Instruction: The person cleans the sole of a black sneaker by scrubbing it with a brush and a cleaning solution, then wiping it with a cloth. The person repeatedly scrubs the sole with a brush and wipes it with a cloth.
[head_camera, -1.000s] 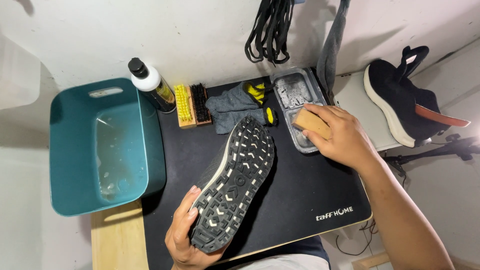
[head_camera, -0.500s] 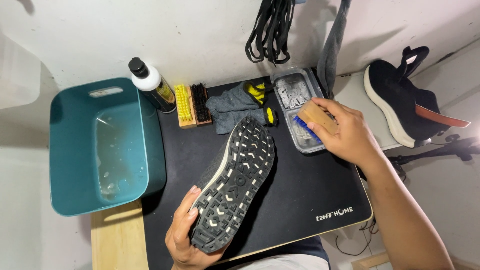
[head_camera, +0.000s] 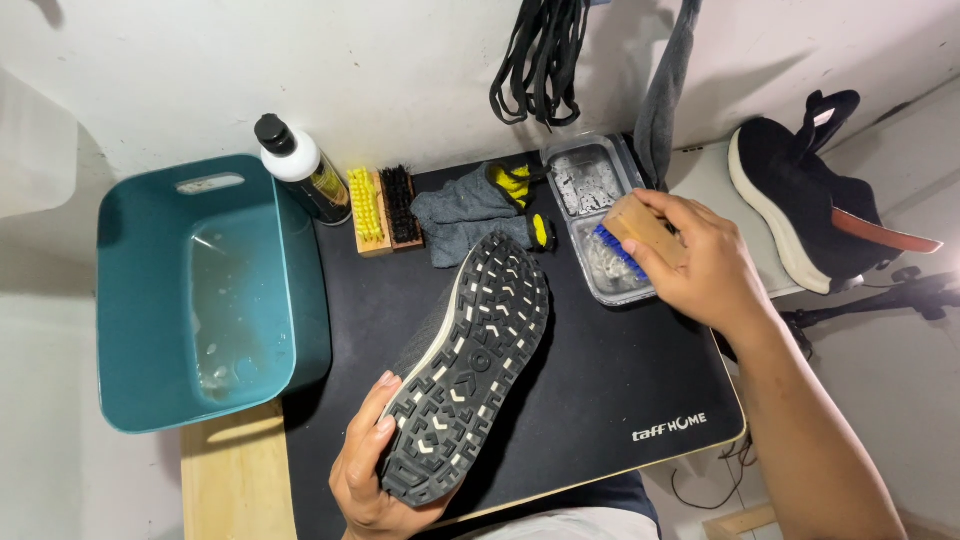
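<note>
left hand cups the upturned shoe at its heel, light but floppy, stiff sole best; right hand closed around the wooden brush over the soapy tray.

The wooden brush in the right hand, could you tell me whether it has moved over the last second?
Yes. The wooden brush has tipped up, blue bristles now showing above the clear tray; it lay flatter before. The right hand holds it.

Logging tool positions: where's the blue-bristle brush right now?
Head view, right of centre: the brush is in the right hand, bristles down in the clear tray, just right of the upturned shoe held by the left hand.
</note>
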